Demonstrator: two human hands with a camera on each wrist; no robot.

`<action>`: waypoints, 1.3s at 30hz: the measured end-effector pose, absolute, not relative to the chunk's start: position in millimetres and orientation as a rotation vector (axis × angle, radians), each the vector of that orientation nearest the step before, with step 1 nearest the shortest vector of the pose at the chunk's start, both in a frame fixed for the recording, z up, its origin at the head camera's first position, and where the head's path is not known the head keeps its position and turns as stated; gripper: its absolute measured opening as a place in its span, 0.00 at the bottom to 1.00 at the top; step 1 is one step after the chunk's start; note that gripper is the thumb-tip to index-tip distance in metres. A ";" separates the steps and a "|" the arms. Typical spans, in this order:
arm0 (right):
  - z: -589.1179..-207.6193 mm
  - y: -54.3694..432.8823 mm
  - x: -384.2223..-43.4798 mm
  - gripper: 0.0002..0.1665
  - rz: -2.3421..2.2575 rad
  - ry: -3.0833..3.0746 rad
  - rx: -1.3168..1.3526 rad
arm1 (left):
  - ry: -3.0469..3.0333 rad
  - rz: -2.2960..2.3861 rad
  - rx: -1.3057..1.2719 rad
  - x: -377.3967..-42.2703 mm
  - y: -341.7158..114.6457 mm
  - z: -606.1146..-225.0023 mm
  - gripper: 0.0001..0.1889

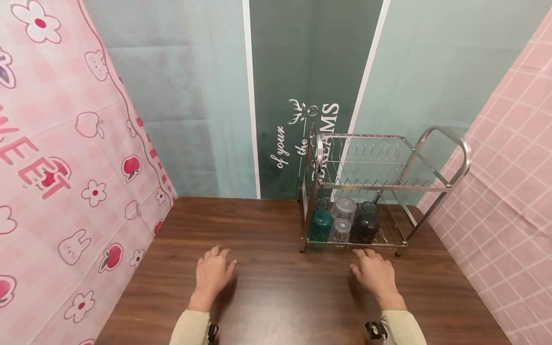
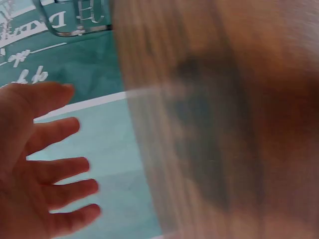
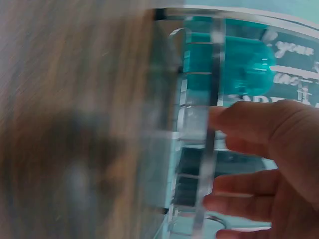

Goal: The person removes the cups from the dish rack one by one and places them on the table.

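Note:
My left hand (image 1: 213,272) hovers over the left half of the wooden table, fingers spread and relaxed, holding nothing. In the left wrist view its fingers (image 2: 65,169) are apart, with the table beside them. My right hand (image 1: 376,273) is just in front of a metal dish rack (image 1: 358,244), fingers loosely extended near the bottom front rail. On the rack's lower tier stand upside-down glasses: a teal glass (image 1: 321,225) at the left, clear glasses (image 1: 342,230) in the middle and a dark glass (image 1: 365,227) at the right. In the right wrist view the fingertips overlap the front rail (image 3: 212,124).
The wooden table (image 1: 276,282) reaches back to a green cloth backdrop (image 1: 194,120). A pink patterned cloth (image 1: 86,191) hangs at the left, a pink checked one (image 1: 509,215) at the right. The rack's upper tier (image 1: 366,184) has wire plate slots.

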State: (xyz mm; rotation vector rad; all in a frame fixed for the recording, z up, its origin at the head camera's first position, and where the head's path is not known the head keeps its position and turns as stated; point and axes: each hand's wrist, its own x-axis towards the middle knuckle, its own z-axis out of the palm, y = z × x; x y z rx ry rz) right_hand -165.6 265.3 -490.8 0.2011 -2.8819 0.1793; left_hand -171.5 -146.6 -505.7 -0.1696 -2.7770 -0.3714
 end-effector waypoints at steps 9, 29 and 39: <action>-468.6 256.2 -173.9 0.32 0.364 -3.030 0.162 | -2.869 -0.438 -0.228 -177.9 -136.4 -489.7 0.23; -434.3 250.2 -200.6 0.34 0.576 -3.204 0.291 | -2.970 -0.510 -0.339 -194.7 -119.1 -488.0 0.26; -425.9 234.6 -213.0 0.35 0.553 -3.183 0.318 | -2.991 -0.576 -0.378 -198.9 -108.5 -488.7 0.26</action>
